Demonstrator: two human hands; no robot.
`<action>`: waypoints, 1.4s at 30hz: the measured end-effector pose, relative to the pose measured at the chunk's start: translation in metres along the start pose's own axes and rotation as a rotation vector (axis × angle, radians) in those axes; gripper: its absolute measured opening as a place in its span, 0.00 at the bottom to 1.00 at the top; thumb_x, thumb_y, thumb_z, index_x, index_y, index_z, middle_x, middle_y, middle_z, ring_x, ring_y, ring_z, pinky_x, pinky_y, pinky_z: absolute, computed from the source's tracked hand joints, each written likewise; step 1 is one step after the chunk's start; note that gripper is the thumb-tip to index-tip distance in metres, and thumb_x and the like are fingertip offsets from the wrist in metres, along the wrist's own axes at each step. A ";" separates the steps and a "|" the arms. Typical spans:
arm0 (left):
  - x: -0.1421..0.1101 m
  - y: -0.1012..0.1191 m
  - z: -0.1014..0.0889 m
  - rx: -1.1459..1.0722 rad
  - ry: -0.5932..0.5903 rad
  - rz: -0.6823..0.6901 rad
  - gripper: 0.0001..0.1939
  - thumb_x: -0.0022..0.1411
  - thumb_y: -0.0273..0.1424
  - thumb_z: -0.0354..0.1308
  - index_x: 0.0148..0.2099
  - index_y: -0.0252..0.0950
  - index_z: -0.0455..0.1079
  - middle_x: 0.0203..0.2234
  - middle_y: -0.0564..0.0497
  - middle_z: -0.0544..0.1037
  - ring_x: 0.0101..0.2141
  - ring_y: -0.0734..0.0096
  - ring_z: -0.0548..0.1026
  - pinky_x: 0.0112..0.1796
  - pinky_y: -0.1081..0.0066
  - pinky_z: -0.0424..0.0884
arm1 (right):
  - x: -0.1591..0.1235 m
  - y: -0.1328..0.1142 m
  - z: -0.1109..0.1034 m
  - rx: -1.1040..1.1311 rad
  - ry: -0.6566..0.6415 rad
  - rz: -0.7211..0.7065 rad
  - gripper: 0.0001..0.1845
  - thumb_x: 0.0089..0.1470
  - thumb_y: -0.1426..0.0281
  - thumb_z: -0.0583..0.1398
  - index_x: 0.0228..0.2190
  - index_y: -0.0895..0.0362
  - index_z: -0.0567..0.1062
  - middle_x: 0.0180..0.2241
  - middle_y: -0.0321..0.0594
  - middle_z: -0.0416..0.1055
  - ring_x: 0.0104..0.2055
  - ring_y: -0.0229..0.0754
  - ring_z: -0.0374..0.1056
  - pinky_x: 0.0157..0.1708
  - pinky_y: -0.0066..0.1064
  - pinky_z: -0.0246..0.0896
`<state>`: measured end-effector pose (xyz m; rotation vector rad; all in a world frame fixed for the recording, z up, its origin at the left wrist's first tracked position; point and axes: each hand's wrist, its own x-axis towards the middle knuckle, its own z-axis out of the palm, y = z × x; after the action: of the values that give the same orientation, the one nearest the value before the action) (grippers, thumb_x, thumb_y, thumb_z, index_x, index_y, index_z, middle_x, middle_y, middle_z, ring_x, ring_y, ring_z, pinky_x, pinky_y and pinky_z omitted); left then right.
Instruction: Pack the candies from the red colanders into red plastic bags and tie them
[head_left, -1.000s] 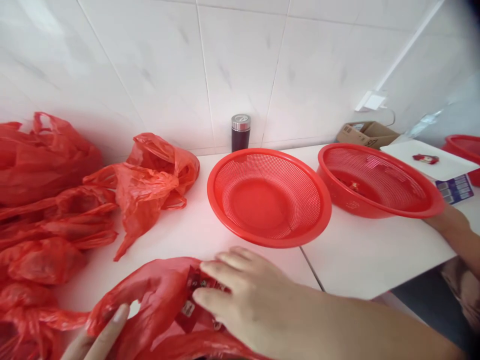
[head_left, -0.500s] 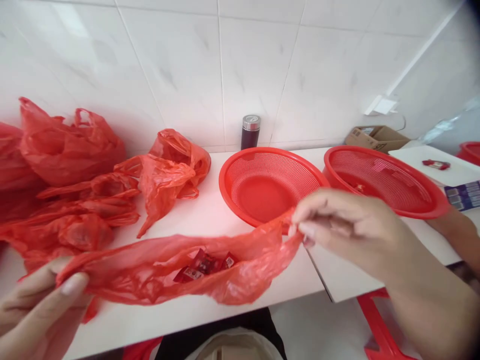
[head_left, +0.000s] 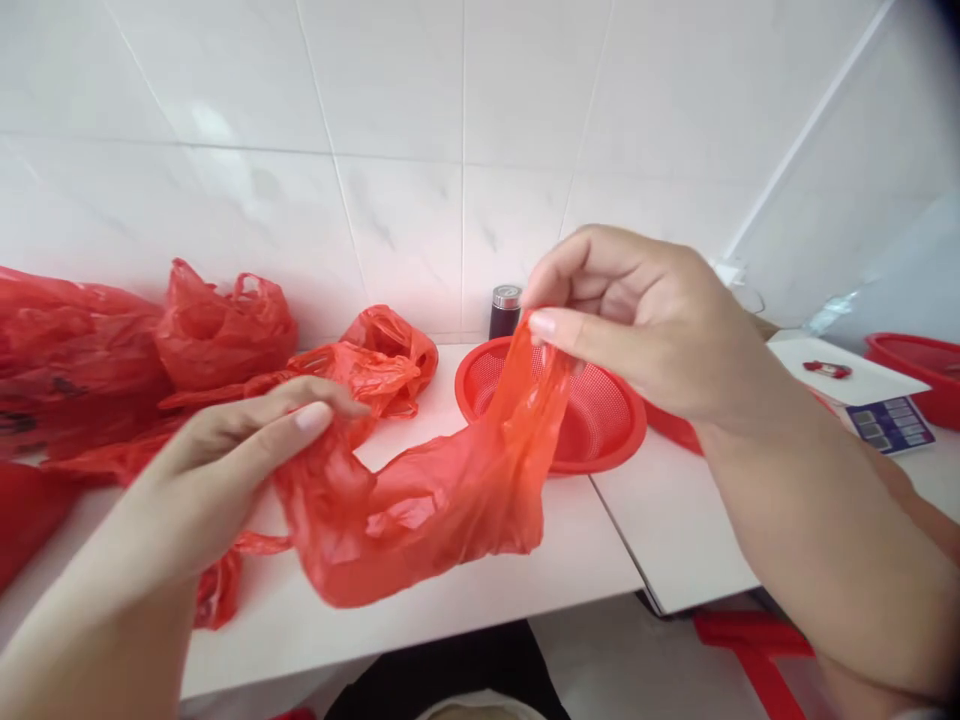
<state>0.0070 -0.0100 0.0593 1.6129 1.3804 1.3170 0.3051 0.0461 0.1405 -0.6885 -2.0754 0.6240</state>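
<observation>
A red plastic bag (head_left: 435,500) hangs stretched between my two hands above the white table (head_left: 420,610). My left hand (head_left: 232,460) pinches its left end, fingers closed on the plastic. My right hand (head_left: 645,320) is raised higher and pinches the bag's right end between thumb and fingers. The bag sags in the middle; whatever is inside is hidden by the plastic. A red mesh basket (head_left: 600,420) sits on the table just behind the bag, partly covered by my right hand.
Several red plastic bags (head_left: 217,330) are piled along the left by the tiled wall. A dark metal-capped bottle (head_left: 505,310) stands at the wall. A second red basket (head_left: 915,360), a small scale (head_left: 889,425) and a white board with a red packet (head_left: 826,369) lie at right.
Both hands have lifted the bag off the table, the right hand rising well above the basket. The small red packets seen inside the bag no longer show. The view has tilted upward.
</observation>
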 end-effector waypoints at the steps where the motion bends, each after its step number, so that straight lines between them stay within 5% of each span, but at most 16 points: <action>1: 0.004 0.010 0.009 -0.129 -0.125 -0.053 0.18 0.63 0.44 0.55 0.43 0.35 0.76 0.38 0.48 0.80 0.41 0.58 0.77 0.42 0.62 0.73 | 0.003 -0.002 0.002 -0.019 -0.018 -0.019 0.04 0.56 0.74 0.59 0.34 0.55 0.74 0.30 0.30 0.70 0.32 0.33 0.69 0.32 0.26 0.64; 4: 0.021 0.026 0.032 -0.483 -0.453 -0.160 0.21 0.67 0.45 0.49 0.37 0.34 0.75 0.32 0.48 0.81 0.35 0.62 0.78 0.37 0.64 0.74 | 0.007 -0.005 0.011 -0.066 -0.132 -0.060 0.04 0.56 0.74 0.59 0.32 0.56 0.74 0.29 0.31 0.70 0.31 0.33 0.67 0.30 0.25 0.62; 7: 0.035 0.028 0.045 -0.564 -0.556 -0.170 0.16 0.70 0.40 0.48 0.37 0.37 0.72 0.28 0.54 0.77 0.30 0.72 0.76 0.38 0.68 0.73 | 0.010 -0.004 0.020 -0.067 -0.201 -0.081 0.04 0.57 0.73 0.58 0.33 0.56 0.74 0.30 0.32 0.70 0.31 0.33 0.66 0.30 0.26 0.61; 9: 0.040 0.025 0.050 -0.466 -0.607 -0.165 0.08 0.66 0.36 0.55 0.46 0.41 0.71 0.31 0.56 0.76 0.32 0.74 0.75 0.39 0.69 0.72 | 0.013 -0.003 0.026 -0.057 -0.244 -0.086 0.05 0.58 0.72 0.58 0.35 0.56 0.74 0.30 0.32 0.69 0.31 0.33 0.65 0.31 0.26 0.61; 11: 0.042 0.024 0.053 -0.286 -0.699 -0.152 0.13 0.59 0.34 0.63 0.47 0.43 0.70 0.32 0.56 0.76 0.33 0.72 0.74 0.37 0.71 0.71 | 0.017 -0.001 0.034 -0.045 -0.294 -0.073 0.05 0.58 0.72 0.57 0.36 0.56 0.74 0.30 0.32 0.69 0.32 0.33 0.65 0.31 0.27 0.61; 14: 0.042 0.022 0.059 0.000 -0.777 -0.141 0.10 0.57 0.38 0.64 0.31 0.37 0.70 0.23 0.55 0.72 0.26 0.72 0.69 0.30 0.72 0.66 | 0.020 0.005 0.049 0.001 -0.305 -0.061 0.06 0.59 0.70 0.57 0.39 0.54 0.72 0.33 0.33 0.71 0.34 0.34 0.66 0.35 0.29 0.63; 18: 0.042 0.019 0.065 -0.091 -0.643 -0.222 0.20 0.63 0.43 0.55 0.24 0.39 0.56 0.16 0.61 0.53 0.18 0.78 0.54 0.22 0.73 0.57 | 0.012 0.022 0.064 0.045 -0.156 -0.018 0.18 0.57 0.64 0.61 0.48 0.51 0.67 0.48 0.38 0.69 0.44 0.37 0.67 0.44 0.33 0.64; 21: 0.045 0.015 0.065 -0.252 -0.535 -0.272 0.21 0.63 0.43 0.55 0.25 0.39 0.52 0.17 0.62 0.46 0.18 0.80 0.46 0.20 0.75 0.51 | -0.004 0.038 0.070 0.047 -0.126 0.100 0.12 0.56 0.64 0.62 0.42 0.52 0.69 0.42 0.36 0.71 0.41 0.38 0.68 0.40 0.32 0.64; 25: 0.046 0.011 0.062 -0.227 -0.540 -0.229 0.19 0.66 0.45 0.49 0.30 0.37 0.63 0.15 0.59 0.60 0.17 0.79 0.60 0.23 0.75 0.60 | -0.030 0.043 0.077 0.097 -0.071 0.139 0.07 0.60 0.67 0.58 0.30 0.55 0.68 0.30 0.32 0.71 0.32 0.35 0.67 0.32 0.28 0.62; 28: 0.044 0.013 0.058 -0.126 -0.656 -0.121 0.17 0.66 0.41 0.51 0.32 0.35 0.69 0.22 0.52 0.74 0.24 0.73 0.71 0.29 0.72 0.67 | -0.044 0.038 0.082 0.088 -0.060 0.018 0.05 0.59 0.68 0.60 0.31 0.54 0.71 0.31 0.33 0.71 0.33 0.36 0.67 0.35 0.29 0.62; 32: 0.041 0.015 0.057 0.019 -0.758 0.025 0.08 0.60 0.26 0.54 0.36 0.38 0.75 0.23 0.54 0.75 0.26 0.73 0.71 0.32 0.71 0.69 | -0.044 0.049 0.092 0.212 0.173 0.044 0.09 0.63 0.63 0.56 0.41 0.53 0.72 0.39 0.38 0.71 0.42 0.39 0.69 0.43 0.32 0.64; 34: 0.039 0.011 0.060 0.150 -0.695 0.107 0.15 0.53 0.17 0.50 0.34 0.39 0.74 0.21 0.57 0.73 0.24 0.75 0.70 0.31 0.73 0.67 | -0.040 0.062 0.101 0.332 0.105 0.173 0.15 0.65 0.60 0.51 0.48 0.52 0.70 0.42 0.40 0.71 0.46 0.40 0.68 0.47 0.35 0.64; 39: 0.029 -0.012 0.070 0.442 -0.212 0.382 0.16 0.46 0.13 0.46 0.31 0.38 0.65 0.28 0.55 0.73 0.26 0.74 0.69 0.27 0.74 0.63 | -0.038 0.085 0.117 0.525 -0.082 0.280 0.18 0.65 0.60 0.52 0.53 0.50 0.68 0.46 0.40 0.71 0.50 0.40 0.67 0.51 0.36 0.63; 42: 0.022 -0.021 0.070 0.397 -0.173 0.447 0.13 0.52 0.15 0.49 0.34 0.39 0.64 0.33 0.53 0.73 0.30 0.72 0.71 0.28 0.74 0.66 | -0.040 0.087 0.112 0.533 -0.222 0.287 0.16 0.64 0.61 0.54 0.50 0.52 0.70 0.42 0.39 0.72 0.45 0.40 0.69 0.47 0.36 0.64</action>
<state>0.0653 0.0258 0.0256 2.3512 1.2746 1.1452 0.2531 0.0621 0.0039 -0.6229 -1.8880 1.4078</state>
